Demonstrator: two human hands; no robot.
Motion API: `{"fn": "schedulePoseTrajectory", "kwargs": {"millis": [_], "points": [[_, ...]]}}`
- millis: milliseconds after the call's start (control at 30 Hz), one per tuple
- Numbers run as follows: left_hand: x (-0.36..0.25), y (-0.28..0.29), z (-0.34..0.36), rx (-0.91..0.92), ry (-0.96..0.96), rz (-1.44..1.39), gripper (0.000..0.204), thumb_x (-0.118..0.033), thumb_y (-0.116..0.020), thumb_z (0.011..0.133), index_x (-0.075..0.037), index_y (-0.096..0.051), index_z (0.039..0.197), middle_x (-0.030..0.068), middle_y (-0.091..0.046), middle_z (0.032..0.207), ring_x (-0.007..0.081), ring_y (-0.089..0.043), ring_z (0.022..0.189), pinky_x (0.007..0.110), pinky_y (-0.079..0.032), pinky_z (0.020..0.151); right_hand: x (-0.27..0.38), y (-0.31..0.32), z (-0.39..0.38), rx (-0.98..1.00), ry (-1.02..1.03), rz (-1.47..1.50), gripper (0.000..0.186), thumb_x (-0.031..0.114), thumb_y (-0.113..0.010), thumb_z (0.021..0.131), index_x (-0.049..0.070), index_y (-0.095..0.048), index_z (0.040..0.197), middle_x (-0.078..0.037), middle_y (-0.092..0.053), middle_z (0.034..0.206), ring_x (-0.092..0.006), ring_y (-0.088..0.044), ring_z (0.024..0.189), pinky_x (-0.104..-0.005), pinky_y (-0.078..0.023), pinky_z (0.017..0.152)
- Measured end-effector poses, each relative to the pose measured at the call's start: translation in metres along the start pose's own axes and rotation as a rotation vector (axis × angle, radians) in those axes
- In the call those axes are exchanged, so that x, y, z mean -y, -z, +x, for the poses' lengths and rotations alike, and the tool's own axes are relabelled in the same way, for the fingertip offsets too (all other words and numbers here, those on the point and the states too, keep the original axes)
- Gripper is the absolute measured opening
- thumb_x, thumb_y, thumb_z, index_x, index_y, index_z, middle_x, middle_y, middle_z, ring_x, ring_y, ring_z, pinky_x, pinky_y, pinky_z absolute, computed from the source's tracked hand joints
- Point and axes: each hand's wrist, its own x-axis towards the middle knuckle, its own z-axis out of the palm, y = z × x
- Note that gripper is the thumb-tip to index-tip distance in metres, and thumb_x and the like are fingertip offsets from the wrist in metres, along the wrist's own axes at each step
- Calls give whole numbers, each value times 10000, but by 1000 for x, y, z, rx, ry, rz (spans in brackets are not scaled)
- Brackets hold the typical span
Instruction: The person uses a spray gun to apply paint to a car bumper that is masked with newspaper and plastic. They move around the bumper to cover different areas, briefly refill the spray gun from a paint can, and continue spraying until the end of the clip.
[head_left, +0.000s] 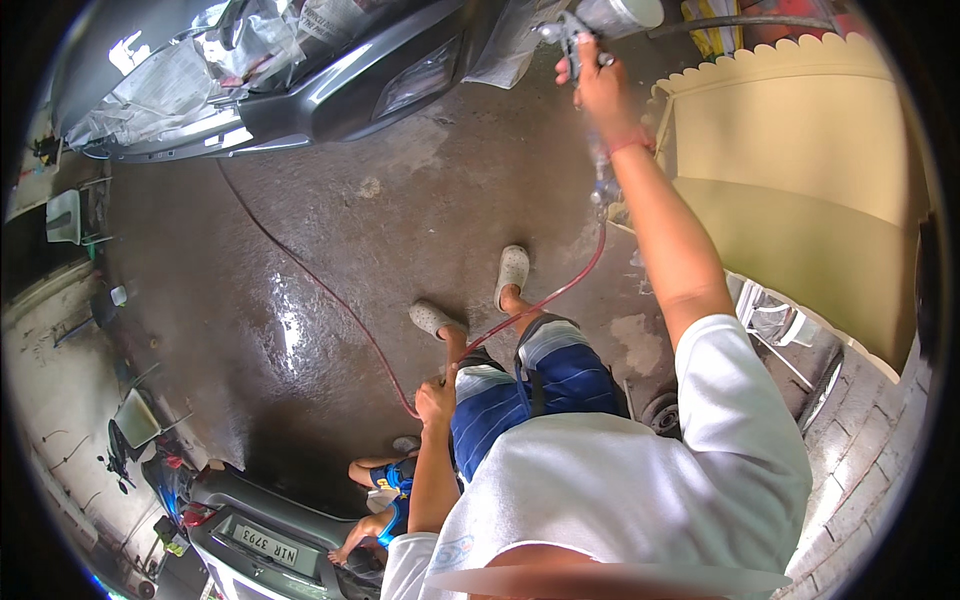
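Note:
My right hand (pixel 603 90) is raised at the top and wrapped round a spray gun (pixel 572 42) with a pale cup (pixel 632 12) on it. A red air hose (pixel 590 262) hangs from the gun's fitting (pixel 601 192) and curves down across my legs. By my left thigh, my left hand (pixel 435 400) is closed on this hose. The gun is close to the upper left corner of a cream panel (pixel 790 120) with a scalloped edge. Left of the gun stands a dark grey car (pixel 350 85), partly covered with newspaper and clear plastic sheeting (pixel 255 60).
The hose runs on over the wet-looking concrete floor (pixel 330 230) toward the grey car. At the lower left, another person's leg (pixel 365 530) shows beside a second car (pixel 270 530). A white metal frame (pixel 780 325) and a small wheel (pixel 662 412) are on my right.

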Motion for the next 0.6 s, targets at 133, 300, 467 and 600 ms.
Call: {"fn": "schedulePoseTrajectory", "kwargs": {"millis": [133, 300, 467, 600], "points": [[-15, 10, -5, 7, -3, -75, 786, -743, -586, 987, 3, -824, 919, 313, -756, 932, 515, -744, 964, 569, -571, 889, 22, 22, 20, -111, -14, -108, 681, 619, -528, 1080, 19, -790, 893, -62, -777, 725, -150, -632, 481, -323, -509, 463], [-3, 30, -21, -35, 46, -41, 762, -737, -581, 988, -19, -829, 927, 311, -753, 928, 512, -745, 954, 568, -573, 875, 40, 4, -22, 34, -59, -16, 656, 601, -536, 1089, 24, -775, 889, -53, -762, 726, -139, -644, 522, -307, -500, 467], [21, 27, -33, 9, 58, 41, 775, -755, -575, 977, -26, -835, 945, 318, -757, 967, 501, -745, 1004, 555, -577, 907, 68, -29, -104, 312, -10, 4, 567, 529, -558, 1107, 26, -770, 954, -67, -772, 771, -154, -738, 687, -338, -577, 693], [22, 16, -39, 52, 78, 42, 788, -771, -579, 967, -28, -841, 958, 311, -762, 982, 491, -747, 1020, 552, -578, 922, 86, -33, -115, 541, -59, 77, 582, 561, -505, 1130, 32, -744, 1178, -53, -779, 843, -118, -723, 686, -287, -525, 529]]}}
